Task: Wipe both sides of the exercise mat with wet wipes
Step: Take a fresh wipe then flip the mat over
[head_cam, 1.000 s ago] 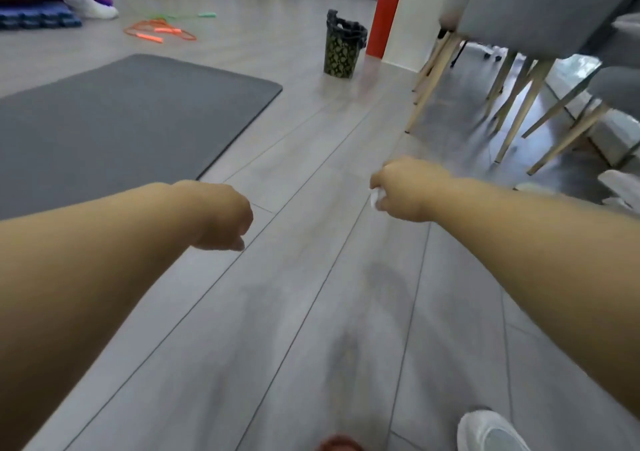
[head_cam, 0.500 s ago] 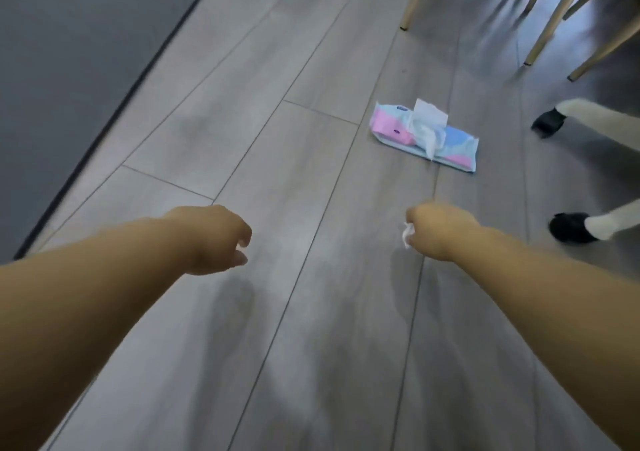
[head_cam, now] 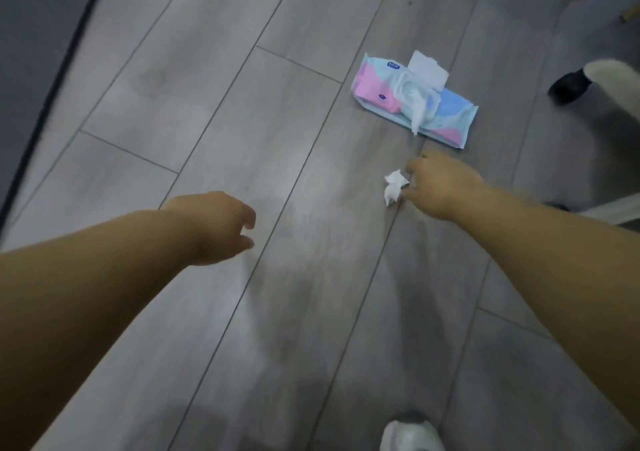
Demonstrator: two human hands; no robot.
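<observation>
The dark grey exercise mat shows only as a strip along the left edge of the head view. A pink and blue pack of wet wipes lies on the floor ahead, flap up, with a white wipe sticking out. My right hand hangs just short of the pack and pinches a small crumpled white wipe at its fingertips. My left hand is out over the floor, fingers loosely curled and apart, holding nothing.
Grey wood-plank floor fills the view. Another person's foot in a black shoe and a pale trouser leg stand at the right. My white shoe shows at the bottom. A chair leg is at top right.
The camera has tilted down and the wipes pack has come closer. My right hand has moved toward the pack, and the crumpled wipe now shows more fully at its fingertips. My left hand's fingers have loosened.
</observation>
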